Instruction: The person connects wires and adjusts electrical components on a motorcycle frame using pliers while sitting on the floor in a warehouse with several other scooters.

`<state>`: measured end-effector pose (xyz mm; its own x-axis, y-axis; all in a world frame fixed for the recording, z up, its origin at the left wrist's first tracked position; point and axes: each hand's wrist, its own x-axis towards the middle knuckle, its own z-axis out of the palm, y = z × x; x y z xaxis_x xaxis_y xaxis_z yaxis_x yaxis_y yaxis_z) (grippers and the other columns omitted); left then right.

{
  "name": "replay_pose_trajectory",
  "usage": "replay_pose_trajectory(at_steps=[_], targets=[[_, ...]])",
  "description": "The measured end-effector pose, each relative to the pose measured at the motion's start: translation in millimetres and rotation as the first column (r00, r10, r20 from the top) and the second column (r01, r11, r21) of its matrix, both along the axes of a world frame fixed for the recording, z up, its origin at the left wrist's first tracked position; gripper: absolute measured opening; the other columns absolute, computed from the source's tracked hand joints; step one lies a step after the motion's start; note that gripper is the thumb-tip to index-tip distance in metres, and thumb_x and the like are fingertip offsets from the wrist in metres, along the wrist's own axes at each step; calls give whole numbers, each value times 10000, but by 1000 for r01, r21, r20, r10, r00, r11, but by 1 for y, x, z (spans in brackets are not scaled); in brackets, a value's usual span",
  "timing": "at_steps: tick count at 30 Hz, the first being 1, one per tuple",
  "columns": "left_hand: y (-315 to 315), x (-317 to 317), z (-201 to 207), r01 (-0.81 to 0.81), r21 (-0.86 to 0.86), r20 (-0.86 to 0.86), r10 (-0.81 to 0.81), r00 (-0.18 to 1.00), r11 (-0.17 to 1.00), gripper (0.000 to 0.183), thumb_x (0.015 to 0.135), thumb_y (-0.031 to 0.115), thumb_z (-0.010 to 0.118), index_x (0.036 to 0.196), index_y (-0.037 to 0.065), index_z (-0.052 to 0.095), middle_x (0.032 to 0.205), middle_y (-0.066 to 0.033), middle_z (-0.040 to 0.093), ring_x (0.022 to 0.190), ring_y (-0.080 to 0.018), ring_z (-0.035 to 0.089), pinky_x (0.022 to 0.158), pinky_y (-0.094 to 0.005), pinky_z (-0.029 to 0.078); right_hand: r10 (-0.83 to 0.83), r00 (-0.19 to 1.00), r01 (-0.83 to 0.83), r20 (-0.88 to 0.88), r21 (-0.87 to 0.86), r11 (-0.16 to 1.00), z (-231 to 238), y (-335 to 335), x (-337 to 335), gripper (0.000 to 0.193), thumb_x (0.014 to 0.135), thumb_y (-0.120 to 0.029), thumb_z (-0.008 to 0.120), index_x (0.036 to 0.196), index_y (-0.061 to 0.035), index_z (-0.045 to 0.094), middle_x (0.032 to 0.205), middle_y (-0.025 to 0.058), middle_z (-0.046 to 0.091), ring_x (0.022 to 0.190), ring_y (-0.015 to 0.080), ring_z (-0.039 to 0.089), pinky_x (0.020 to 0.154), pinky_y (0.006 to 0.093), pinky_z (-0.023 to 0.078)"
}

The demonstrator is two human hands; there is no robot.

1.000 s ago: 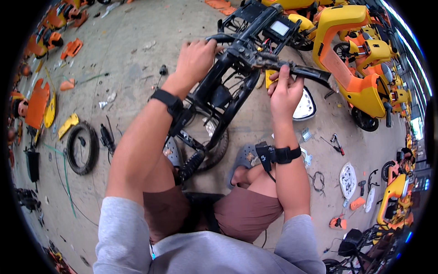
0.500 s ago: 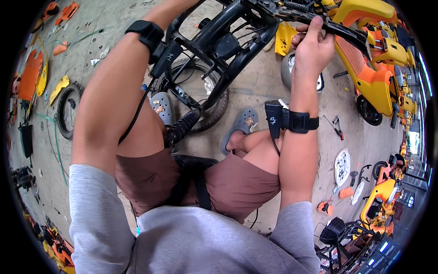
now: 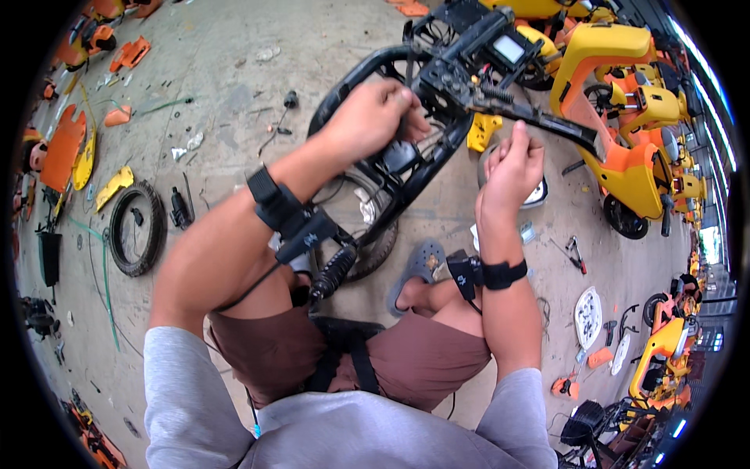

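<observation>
In front of me stands a black scooter frame, stripped of its panels, with a wheel and a coil shock absorber at its near end. My left hand is over the frame's tubes, its fingers curled together; whatever they may hold is hidden. My right hand is just below the long black bar on the frame's right side. Its fingers are folded in with the thumb pressed on them, and I cannot see anything in them. Both wrists carry black straps with small boxes.
Yellow and orange scooters line the right side. On the floor lie a loose tyre, orange panels, pliers and a white tray of small parts. A grey helmet is partly hidden behind my right hand.
My left hand has come down into view over the frame from beyond the top edge. My right hand has come off the black bar and lowered. The view has shifted, showing more of the frame's far end.
</observation>
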<state>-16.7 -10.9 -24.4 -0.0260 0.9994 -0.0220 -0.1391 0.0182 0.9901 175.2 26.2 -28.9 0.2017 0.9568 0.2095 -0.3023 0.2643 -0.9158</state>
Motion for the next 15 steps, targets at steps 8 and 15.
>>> replay_pose_trajectory(at_steps=[8,15], targets=[[-19,13,3,7,-193,201,33,979,981,229,918,206,639,971,-15,609,857,-95,678,694,-101,642,582,-211,511,224,578,-433,785,61,899,18,-34,-23,372,848,-193,691,1142,24,619,990,109,630,783,173,620,657,286,498],[-16,31,-4,25,-72,21,-23,1000,997,286,923,207,597,923,-62,695,696,-78,646,583,-106,593,516,-255,485,272,458,-350,846,-110,930,18,-16,-4,246,873,-106,589,1068,28,655,930,177,677,765,221,652,668,301,496]])
